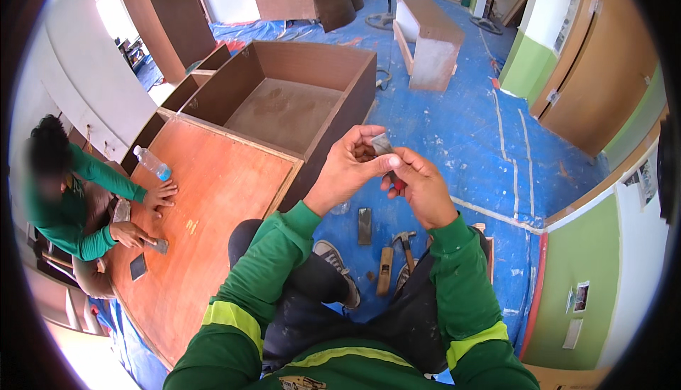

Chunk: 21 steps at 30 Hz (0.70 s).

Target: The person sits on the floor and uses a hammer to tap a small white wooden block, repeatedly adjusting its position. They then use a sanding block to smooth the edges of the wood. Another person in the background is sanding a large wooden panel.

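Raised in front of me, my left hand (345,166) and my right hand (425,186) meet around a small flat grey metal blade (382,143). Both sets of fingers are closed on it, with its squared end showing above them. Something red (399,184) shows under my right fingers; its kind is mostly hidden. On the floor below lie a wooden hand plane (384,271), a claw hammer (406,247) and a dark rectangular block (364,227) resembling a sharpening stone.
To my left is a reddish wooden panel (213,198) with a plastic bottle (152,163). A co-worker (71,184) beside it handles a small grey block (157,246). A brown open cabinet (298,106) stands ahead. Blue sheeting (454,142) covers the floor.
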Tool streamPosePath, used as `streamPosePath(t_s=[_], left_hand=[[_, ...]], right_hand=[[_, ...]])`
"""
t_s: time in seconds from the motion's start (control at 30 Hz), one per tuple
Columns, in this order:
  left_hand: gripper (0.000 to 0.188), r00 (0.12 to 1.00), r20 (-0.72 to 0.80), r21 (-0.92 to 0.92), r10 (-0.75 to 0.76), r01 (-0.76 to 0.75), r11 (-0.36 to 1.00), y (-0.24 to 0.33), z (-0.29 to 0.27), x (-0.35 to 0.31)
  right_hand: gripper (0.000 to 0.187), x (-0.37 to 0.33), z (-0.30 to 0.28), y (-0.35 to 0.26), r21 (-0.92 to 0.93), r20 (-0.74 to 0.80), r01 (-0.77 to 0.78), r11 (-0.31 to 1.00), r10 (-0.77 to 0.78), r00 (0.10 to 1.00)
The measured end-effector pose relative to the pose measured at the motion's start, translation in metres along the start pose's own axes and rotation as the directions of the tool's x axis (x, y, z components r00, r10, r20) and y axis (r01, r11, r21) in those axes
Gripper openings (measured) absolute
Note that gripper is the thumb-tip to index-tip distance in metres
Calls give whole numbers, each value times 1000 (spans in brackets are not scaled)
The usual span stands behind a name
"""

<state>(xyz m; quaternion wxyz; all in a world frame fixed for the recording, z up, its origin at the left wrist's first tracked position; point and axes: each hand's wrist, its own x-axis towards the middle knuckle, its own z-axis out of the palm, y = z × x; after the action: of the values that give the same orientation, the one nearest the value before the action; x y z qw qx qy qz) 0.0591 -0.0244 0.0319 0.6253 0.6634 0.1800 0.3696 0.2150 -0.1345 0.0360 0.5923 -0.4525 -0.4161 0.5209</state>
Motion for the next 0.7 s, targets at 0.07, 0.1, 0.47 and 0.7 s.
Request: streamPosePath(t_s=[0.07,0.1,0.47,0.7], left_hand=[[58,999,-15,103,-33,35,994,5,4,0],[54,999,-27,68,-19,21,997,4,6,1],[33,996,-49,-84,-80,76,994,0,18,4],[49,973,-137,-154,-183,162,975,-13,4,1]], right_hand=[[30,-2,-1,4,-45,25,23,999,-22,999],[30,-3,-3,7,-49,36,25,998,-23,999],[31,-16,-17,13,-97,9,-3,995,4,1000],[31,-18,-23,12,-67,-123,-58,996,50,991]])
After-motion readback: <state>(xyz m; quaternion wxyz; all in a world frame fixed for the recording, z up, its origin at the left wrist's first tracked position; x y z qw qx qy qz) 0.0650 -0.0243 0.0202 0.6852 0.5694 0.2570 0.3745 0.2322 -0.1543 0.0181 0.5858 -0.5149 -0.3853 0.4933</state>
